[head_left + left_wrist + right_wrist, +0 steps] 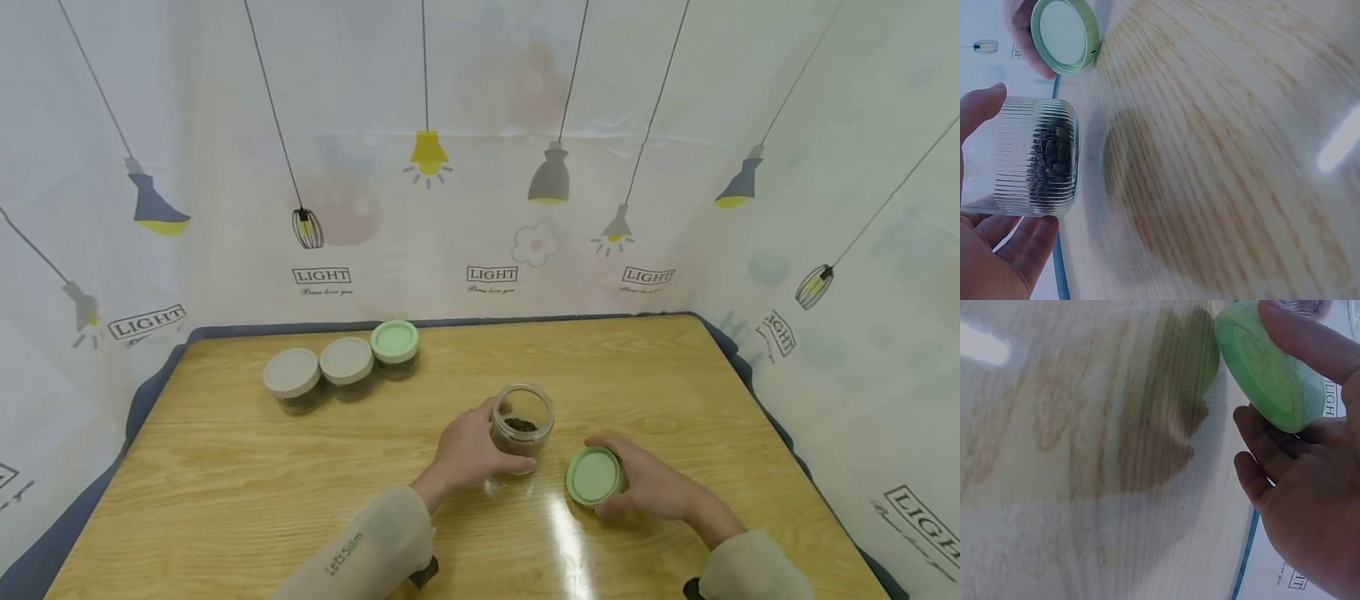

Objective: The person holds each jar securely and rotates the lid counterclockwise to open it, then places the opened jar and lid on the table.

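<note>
My left hand (472,446) grips a clear ribbed glass jar (522,446), thumb on one side and fingers on the other. The jar has no lid on it, and small dark bean-like pieces (1054,153) lie in its bottom. It is upright, close over the wooden table. To its right, my right hand (652,479) holds a round light-green lid (594,477) by the edge. In the right wrist view the underside of the lid (1260,369) shows, tilted, between thumb and fingers. Jar and lid are apart.
At the back left of the table (225,483) stand two jars with whitish lids, one at the left (292,373) and one beside it (347,362), then a jar with a green lid (394,342). A printed curtain (480,208) hangs behind and around the table.
</note>
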Tool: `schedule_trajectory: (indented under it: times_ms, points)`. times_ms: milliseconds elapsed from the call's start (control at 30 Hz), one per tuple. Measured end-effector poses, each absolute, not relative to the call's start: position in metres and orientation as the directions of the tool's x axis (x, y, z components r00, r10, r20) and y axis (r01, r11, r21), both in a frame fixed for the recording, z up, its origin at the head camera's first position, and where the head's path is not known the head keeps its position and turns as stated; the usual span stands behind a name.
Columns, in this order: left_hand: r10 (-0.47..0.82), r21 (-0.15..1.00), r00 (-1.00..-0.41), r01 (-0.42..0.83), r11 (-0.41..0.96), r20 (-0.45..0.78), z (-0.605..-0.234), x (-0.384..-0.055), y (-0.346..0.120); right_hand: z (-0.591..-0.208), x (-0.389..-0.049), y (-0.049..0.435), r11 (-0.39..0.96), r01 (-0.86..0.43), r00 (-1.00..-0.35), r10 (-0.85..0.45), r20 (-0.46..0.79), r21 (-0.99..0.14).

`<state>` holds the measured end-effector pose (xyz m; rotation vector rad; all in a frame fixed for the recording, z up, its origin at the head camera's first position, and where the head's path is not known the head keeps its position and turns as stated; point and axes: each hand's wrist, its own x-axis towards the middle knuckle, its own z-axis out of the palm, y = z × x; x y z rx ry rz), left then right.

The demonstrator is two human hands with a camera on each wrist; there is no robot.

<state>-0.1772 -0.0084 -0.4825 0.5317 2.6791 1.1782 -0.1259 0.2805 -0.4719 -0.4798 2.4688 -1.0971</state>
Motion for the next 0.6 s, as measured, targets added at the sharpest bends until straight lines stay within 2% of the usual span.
schedule_trajectory:
  times_ms: [267, 600]
  points:
    - [0.383, 0.734, -0.924, 0.255, 0.629, -0.008, -0.4826, -0.177, -0.008, -0.482, -0.1286, 0.2811, 0.693, -0.153, -0.871, -0.431, -0.235, -0.704]
    - [0.382, 0.728, -0.924, 0.258, 0.635, -0.006, -0.4838, -0.1777, -0.0077, -0.4807, -0.1254, 0.2759, 0.82, -0.229, -0.916, -0.364, -0.169, -0.525]
